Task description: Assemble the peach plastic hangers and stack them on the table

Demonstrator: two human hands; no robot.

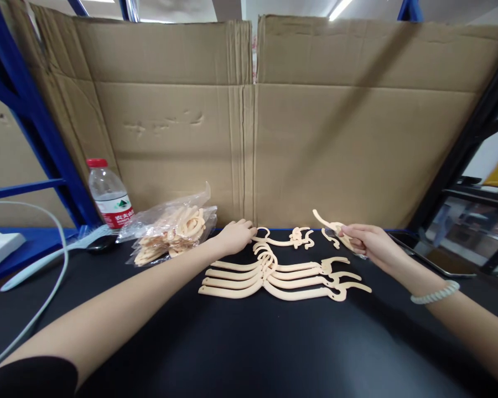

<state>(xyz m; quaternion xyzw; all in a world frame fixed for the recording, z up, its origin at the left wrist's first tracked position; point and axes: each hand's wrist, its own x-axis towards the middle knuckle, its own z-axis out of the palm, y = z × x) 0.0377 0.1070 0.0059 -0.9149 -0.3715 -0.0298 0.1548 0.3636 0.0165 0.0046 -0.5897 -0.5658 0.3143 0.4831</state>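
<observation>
My right hand [367,241] pinches a curved cream plastic hanger piece [324,220], raised just off the table at the back right. My left hand [236,236] reaches to the back of the table, its fingers curled at the hook side of a cream hanger [276,242]; the hand hides that hanger's left end. In front of it lies a row of several folding plastic hangers [232,293], hooks bunched in the middle. Small curved pieces [337,286] sit at their right ends. More small parts [301,236] lie beside the rear hanger.
A clear plastic bag [172,229] of cream hanger parts stands left, beside a red-capped water bottle [110,193]. A cardboard wall [365,138] closes off the back. A white cable [62,265] curves along the left. A dark tray-like object [435,257] lies right.
</observation>
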